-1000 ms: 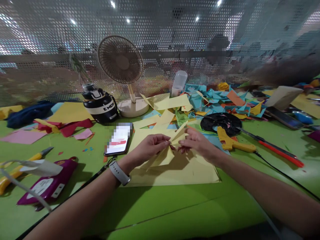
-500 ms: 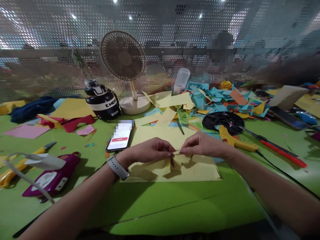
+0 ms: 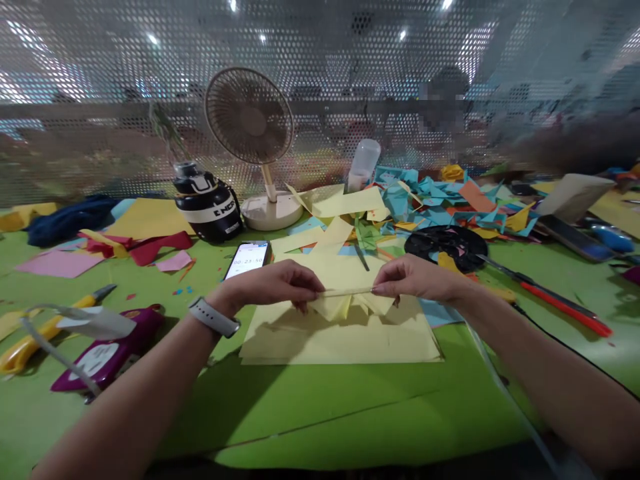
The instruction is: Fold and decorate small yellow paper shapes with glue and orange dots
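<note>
A folded piece of yellow paper (image 3: 345, 301) is stretched between my two hands, with pleated flaps hanging from its upper edge. My left hand (image 3: 295, 283) pinches its left end. At the right end, the thumb and fingers of my right hand (image 3: 400, 277) are closed on it. Below lies a stack of pale yellow paper sheets (image 3: 340, 347) on the green table (image 3: 350, 407). A phone (image 3: 247, 259) with a timer on its screen lies beyond my left wrist, partly hidden by my arm. A yellow glue gun (image 3: 450, 262) sits mostly behind my right forearm.
At the back stand a fan (image 3: 274, 210), a black bottle (image 3: 207, 210) and a clear plastic bottle (image 3: 365, 160). Blue folded papers (image 3: 400, 193) pile up at back right. Red-handled tweezers (image 3: 565, 307) lie right; a purple device (image 3: 107, 353) and a yellow-handled cutter (image 3: 45, 333) lie left.
My hands have moved apart along the yellow paper and slightly away from me, so its upper edge is now straight between them. The phone screen now shows a timer.
</note>
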Demonstrator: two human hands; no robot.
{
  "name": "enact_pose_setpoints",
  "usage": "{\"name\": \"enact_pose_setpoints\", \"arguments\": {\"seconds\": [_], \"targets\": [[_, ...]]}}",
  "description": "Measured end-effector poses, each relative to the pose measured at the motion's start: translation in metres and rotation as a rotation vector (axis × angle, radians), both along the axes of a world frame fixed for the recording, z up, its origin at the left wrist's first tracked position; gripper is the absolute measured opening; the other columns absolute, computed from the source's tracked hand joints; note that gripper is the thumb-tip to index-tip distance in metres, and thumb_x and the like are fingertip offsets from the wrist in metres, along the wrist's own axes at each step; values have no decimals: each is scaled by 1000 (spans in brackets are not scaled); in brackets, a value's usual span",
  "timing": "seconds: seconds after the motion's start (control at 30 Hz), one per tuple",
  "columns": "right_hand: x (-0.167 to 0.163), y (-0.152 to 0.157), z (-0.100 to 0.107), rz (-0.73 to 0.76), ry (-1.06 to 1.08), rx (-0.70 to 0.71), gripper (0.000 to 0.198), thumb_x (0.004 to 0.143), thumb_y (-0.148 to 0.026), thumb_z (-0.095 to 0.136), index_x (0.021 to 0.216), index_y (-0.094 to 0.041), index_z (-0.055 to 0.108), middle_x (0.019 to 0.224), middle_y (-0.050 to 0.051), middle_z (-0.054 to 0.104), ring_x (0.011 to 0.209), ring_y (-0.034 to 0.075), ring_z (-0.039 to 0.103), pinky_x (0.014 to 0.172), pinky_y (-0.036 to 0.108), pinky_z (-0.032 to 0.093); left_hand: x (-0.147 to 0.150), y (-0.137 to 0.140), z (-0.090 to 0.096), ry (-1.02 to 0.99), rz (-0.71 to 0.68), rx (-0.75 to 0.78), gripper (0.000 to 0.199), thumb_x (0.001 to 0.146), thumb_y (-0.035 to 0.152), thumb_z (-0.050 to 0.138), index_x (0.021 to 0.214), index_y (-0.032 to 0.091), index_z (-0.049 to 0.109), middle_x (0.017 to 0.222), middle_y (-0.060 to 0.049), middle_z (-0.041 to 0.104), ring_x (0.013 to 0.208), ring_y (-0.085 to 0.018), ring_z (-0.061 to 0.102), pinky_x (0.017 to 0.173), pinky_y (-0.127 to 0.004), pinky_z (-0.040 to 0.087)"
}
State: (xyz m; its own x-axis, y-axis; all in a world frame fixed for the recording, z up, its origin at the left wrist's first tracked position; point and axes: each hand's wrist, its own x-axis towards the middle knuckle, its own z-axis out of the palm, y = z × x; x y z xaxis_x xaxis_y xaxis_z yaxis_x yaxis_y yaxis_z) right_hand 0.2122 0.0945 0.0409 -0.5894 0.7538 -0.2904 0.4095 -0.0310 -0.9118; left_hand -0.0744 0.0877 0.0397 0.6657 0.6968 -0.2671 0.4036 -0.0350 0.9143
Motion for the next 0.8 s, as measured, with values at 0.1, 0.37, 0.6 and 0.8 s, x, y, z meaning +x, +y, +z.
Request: {"name": "enact_pose_setpoints", "arguments": {"seconds": [0.1, 0.37, 0.6, 0.8], "targets": [[3, 3, 0, -28, 20, -74, 22, 63, -32, 79, 70, -13, 71, 61, -2, 63, 56, 8, 54, 57, 22, 47, -8, 7, 0, -118, 157, 42, 21, 71, 32, 74, 86, 17, 72, 73, -4, 70, 64, -15, 64, 66, -27, 49], [-23, -18, -12, -300, 315, -270, 27, 60, -31, 82, 73, -15, 64, 62, 0, 67, 55, 11, 63, 53, 21, 47, 32, -4, -18, -826, 686, -288, 51, 71, 59, 69, 101, 19, 59, 81, -4, 68, 78, -18, 64, 78, -32, 50], [-32, -27, -19, -355, 393, -310, 28, 62, -30, 80, 79, -15, 64, 68, 3, 70, 58, 13, 66, 58, 24, 51, 64, -24, -32, -832, 527, -500, 29, 65, 31, 82, 81, 14, 65, 82, -3, 68, 70, -11, 60, 76, -26, 47], [-37, -30, -24, -322, 346, -217, 34, 62, -38, 81, 77, -14, 63, 64, 1, 68, 54, 10, 62, 49, 20, 46, 77, -33, -38, -737, 616, -426, 30, 69, 37, 78, 85, 13, 70, 70, -3, 65, 60, -10, 56, 59, -23, 45]]}}
